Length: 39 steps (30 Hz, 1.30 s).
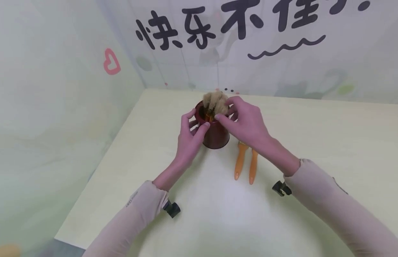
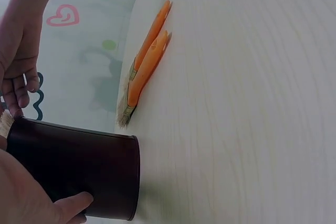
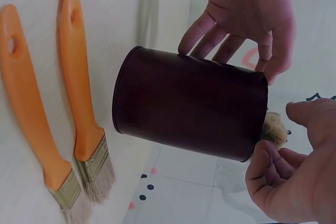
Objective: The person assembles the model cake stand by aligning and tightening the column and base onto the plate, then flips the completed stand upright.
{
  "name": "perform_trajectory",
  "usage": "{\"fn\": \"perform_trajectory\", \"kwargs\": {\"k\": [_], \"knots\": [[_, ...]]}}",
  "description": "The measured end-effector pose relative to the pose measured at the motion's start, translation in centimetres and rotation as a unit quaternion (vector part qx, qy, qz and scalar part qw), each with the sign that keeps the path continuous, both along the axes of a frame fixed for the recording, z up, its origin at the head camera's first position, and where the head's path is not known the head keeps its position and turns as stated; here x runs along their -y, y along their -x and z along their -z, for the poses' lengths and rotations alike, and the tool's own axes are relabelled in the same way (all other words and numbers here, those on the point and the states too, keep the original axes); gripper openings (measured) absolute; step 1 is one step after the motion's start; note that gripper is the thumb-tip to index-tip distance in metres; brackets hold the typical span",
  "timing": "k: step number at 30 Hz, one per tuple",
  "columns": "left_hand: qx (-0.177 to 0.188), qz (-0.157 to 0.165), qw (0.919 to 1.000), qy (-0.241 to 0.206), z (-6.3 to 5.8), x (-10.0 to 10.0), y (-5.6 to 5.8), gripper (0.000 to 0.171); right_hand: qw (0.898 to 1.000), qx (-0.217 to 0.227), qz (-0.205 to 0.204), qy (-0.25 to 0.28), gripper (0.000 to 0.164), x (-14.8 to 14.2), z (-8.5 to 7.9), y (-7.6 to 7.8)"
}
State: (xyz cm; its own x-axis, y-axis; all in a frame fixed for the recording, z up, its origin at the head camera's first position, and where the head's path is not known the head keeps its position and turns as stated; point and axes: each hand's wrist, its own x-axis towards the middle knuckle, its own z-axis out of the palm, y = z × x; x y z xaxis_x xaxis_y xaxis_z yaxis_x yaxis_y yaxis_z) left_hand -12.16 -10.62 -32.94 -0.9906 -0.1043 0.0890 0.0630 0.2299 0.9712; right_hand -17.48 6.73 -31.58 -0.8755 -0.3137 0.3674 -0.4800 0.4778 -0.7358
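A dark red cylindrical holder [image 1: 216, 136] stands upright on the table, with several brushes in it, bristles up. Their beige bristles [image 1: 213, 100] rise above the rim, and orange handles show faintly inside. My left hand [image 1: 190, 139] holds the holder from the left, its thumb near the rim and its fingers against the side. At the right of the rim is my right hand [image 1: 247, 119], thumb and fingers apart around the bristles [image 3: 276, 129]. Two brushes with orange handles [image 1: 240, 161] [image 2: 148, 69] lie beside the holder, partly behind my right hand in the head view.
The pale wood-grain table [image 1: 128, 157] meets a printed wall [image 1: 266, 76] close behind the holder. Another wall [image 1: 67, 107] runs along the left, with a pink heart on it. Small black devices [image 1: 171, 208] sit at both sleeves' cuffs.
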Motion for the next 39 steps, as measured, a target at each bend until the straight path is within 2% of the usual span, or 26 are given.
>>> {"fn": "perform_trajectory", "kwargs": {"k": [3,11,16,21,25,39], "knots": [[0.000,0.002,1.0000,0.003,0.2,0.0,0.0,0.056,1.000,0.001,0.006,-0.005,0.034,0.5,0.2,0.1],[-0.002,0.008,1.0000,0.001,0.0,-0.2,0.3,0.056,0.999,-0.030,0.014,0.004,0.025,0.7,0.2,0.6],[-0.009,0.002,0.9999,-0.004,0.0,-0.1,0.4,0.056,0.998,-0.050,0.013,0.031,0.022,0.9,0.5,0.8],[-0.010,0.000,0.9999,-0.003,0.1,-0.1,0.3,0.056,0.992,-0.091,0.018,0.081,0.023,1.1,1.1,0.7],[-0.005,-0.006,0.9999,-0.012,0.2,0.0,0.1,0.056,0.988,-0.106,0.020,0.112,0.021,1.1,1.3,0.6],[-0.011,-0.004,0.9997,-0.020,0.5,-0.4,0.3,0.056,0.978,-0.141,0.057,0.140,0.020,0.7,0.7,0.5]]}}
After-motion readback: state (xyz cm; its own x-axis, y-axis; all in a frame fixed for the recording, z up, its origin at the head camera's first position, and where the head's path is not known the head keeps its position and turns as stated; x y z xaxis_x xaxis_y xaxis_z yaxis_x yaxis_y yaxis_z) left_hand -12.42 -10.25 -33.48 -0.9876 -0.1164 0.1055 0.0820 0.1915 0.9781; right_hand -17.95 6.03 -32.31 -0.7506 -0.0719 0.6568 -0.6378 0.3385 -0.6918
